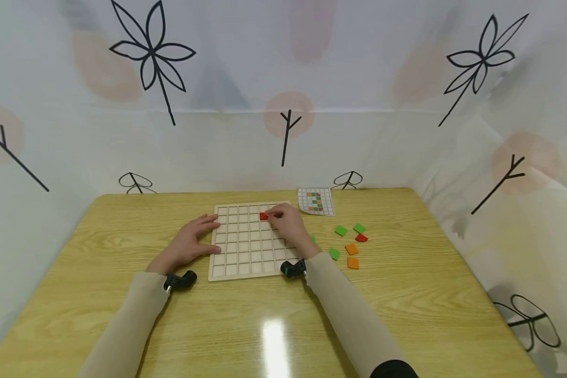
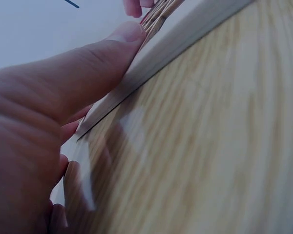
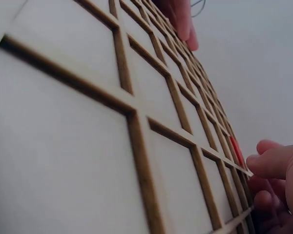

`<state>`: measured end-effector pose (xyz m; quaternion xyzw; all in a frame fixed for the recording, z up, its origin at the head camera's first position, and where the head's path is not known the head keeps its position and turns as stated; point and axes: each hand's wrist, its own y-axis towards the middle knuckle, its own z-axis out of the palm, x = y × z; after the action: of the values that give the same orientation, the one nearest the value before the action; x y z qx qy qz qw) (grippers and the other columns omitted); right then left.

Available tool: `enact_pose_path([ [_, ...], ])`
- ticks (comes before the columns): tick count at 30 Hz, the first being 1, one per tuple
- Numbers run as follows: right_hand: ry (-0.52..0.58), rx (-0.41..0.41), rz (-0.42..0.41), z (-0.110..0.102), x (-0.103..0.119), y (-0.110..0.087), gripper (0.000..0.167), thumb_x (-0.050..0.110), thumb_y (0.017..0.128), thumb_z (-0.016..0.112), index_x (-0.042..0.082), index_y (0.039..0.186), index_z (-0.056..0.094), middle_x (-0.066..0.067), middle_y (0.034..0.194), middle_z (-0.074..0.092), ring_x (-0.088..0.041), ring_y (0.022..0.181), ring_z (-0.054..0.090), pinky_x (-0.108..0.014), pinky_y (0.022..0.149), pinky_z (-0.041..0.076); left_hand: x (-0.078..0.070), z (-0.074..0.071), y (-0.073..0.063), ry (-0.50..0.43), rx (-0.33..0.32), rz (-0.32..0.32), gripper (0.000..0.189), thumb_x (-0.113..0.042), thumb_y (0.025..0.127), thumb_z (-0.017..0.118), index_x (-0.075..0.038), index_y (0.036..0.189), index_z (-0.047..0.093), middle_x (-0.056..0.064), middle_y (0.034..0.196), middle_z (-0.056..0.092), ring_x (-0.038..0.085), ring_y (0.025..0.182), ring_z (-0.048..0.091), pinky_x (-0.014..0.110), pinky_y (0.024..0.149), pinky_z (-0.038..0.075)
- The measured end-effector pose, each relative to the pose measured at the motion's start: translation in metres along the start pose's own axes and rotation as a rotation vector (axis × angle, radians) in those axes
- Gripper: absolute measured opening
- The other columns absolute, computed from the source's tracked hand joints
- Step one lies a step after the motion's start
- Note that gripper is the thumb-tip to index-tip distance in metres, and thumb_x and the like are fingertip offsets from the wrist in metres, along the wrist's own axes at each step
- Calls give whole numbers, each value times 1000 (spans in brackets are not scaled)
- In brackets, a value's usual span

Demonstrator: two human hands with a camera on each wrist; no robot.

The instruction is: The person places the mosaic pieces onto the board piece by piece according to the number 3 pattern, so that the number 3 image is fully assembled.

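Note:
A square grid board (image 1: 245, 247) with a pale wooden rim lies on the table. My left hand (image 1: 189, 241) is spread at its left side, fingers and thumb resting on the rim; the left wrist view shows the thumb (image 2: 97, 61) along that edge. Over the upper right cells, my right hand (image 1: 287, 223) has curled fingers, thumb and fingertips pinching at the right edge of a red tile (image 1: 263, 216). The right wrist view shows this red tile (image 3: 237, 151) at a cell, close to the fingertips (image 3: 259, 163). A sliver of red shows below the right hand, mostly hidden.
Right of the board lie several loose green tiles (image 1: 341, 231), two orange tiles (image 1: 352, 249) and a red piece with a rounded edge (image 1: 361, 238). A pattern card (image 1: 323, 206) with a coloured grid lies behind them. Patterned fabric (image 1: 245, 152) hangs beyond the table.

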<state>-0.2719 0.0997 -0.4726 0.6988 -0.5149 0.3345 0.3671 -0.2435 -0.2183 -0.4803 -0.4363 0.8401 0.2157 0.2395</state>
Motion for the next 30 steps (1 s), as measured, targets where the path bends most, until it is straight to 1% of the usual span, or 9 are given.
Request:
enact_pose_path([
  [3, 55, 9, -10, -6, -1, 1, 20, 6, 98, 62, 7, 113, 75, -9, 116, 65, -24, 100, 62, -39, 81, 55, 0, -1, 1, 8, -1, -1, 74, -40, 84, 80, -4, 144, 53, 9, 159, 35, 36, 148, 20, 60, 116, 16],
  [5, 55, 8, -2, -10, -3, 1, 21, 6, 98, 62, 8, 115, 74, -9, 117, 65, -24, 102, 62, -40, 82, 55, 0, -1, 1, 6, 0, -7, 74, -40, 85, 79, -4, 144, 53, 9, 159, 35, 35, 149, 20, 60, 117, 16],
  [9, 8, 10, 35, -22, -6, 0, 22, 9, 98, 63, 9, 117, 74, -9, 117, 67, -27, 106, 63, -42, 84, 55, 0, 0, 0, 12, 0, -11, 73, -41, 85, 79, -5, 143, 54, 9, 158, 36, 36, 148, 20, 60, 117, 16],
  [14, 25, 12, 71, -39, -8, -7, 23, 9, 98, 64, 6, 119, 72, -11, 117, 66, -28, 106, 62, -42, 81, 56, -1, 0, 0, 16, -7, -11, 73, -41, 84, 80, -5, 142, 55, 9, 158, 36, 35, 148, 21, 60, 116, 16],
  [16, 16, 15, 65, -47, -10, -9, 22, 9, 98, 64, 6, 118, 72, -11, 116, 67, -28, 106, 63, -42, 81, 55, -2, -1, 0, 14, -9, -13, 72, -41, 84, 80, -5, 142, 55, 8, 158, 37, 35, 148, 21, 60, 117, 16],
  [20, -14, 27, 38, -61, -12, -18, 22, 10, 97, 66, 5, 117, 72, -10, 114, 68, -28, 105, 63, -44, 84, 55, -3, -1, 1, 11, -14, -19, 72, -41, 84, 80, -5, 141, 56, 8, 158, 37, 34, 148, 21, 59, 117, 16],
  [25, -63, 56, -2, -76, -12, -31, 21, 10, 96, 67, 3, 115, 73, -12, 116, 69, -30, 103, 64, -45, 84, 55, -3, -1, 1, 6, -19, -27, 72, -41, 83, 80, -5, 141, 56, 8, 158, 37, 34, 148, 22, 59, 117, 16],
  [30, -94, 121, 19, -88, -19, -41, 21, 10, 96, 68, 4, 115, 73, -11, 116, 68, -27, 100, 65, -41, 83, 56, -4, -1, -1, 6, -17, -34, 72, -42, 83, 80, -5, 141, 56, 8, 158, 37, 33, 148, 22, 59, 117, 16],
])
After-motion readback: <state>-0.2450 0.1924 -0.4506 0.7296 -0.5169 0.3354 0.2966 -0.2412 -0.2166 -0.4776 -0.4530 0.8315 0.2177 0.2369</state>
